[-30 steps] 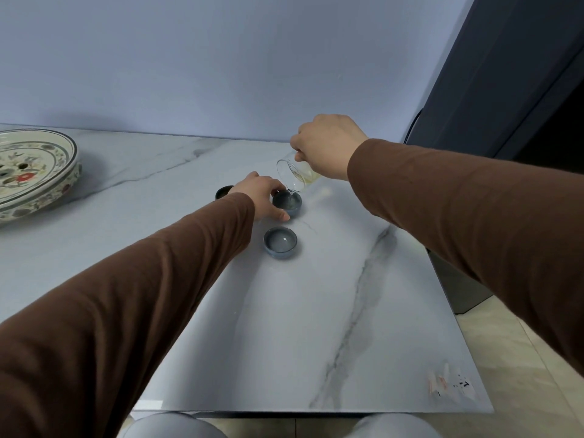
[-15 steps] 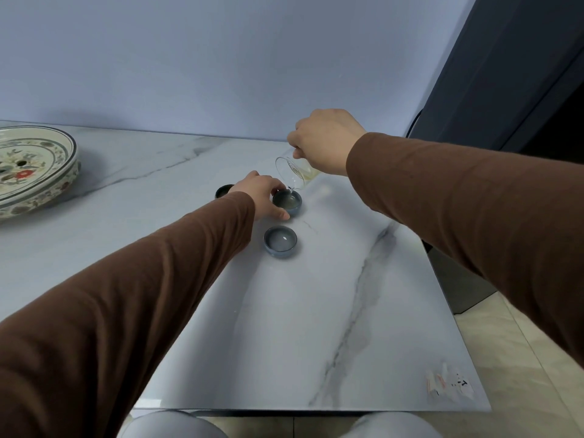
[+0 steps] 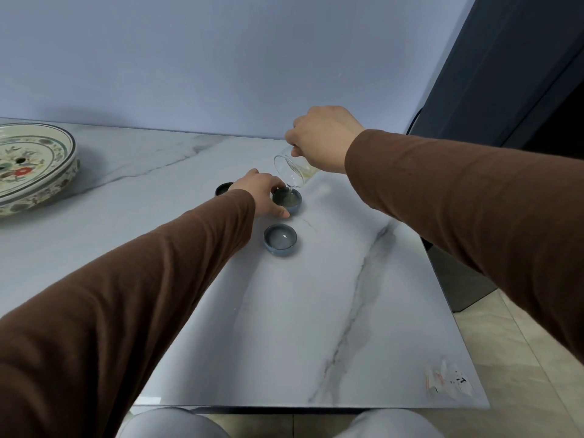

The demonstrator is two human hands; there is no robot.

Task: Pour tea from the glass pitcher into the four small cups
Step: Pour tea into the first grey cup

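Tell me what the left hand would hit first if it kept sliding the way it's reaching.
The left hand already touches the cup being filled; beyond that, probably the tilted glass pitcher, though depth is unclear.

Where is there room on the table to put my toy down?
The near half of the table, this side of the nearest cup, is bare. So is the stretch between the patterned dish and the cups. Crowded: around the cup being filled, where both hands and the pitcher meet.

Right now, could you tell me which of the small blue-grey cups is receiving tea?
The small blue-grey cup steadied by the left hand, under the tilted glass pitcher; the nearer cup stands untouched.
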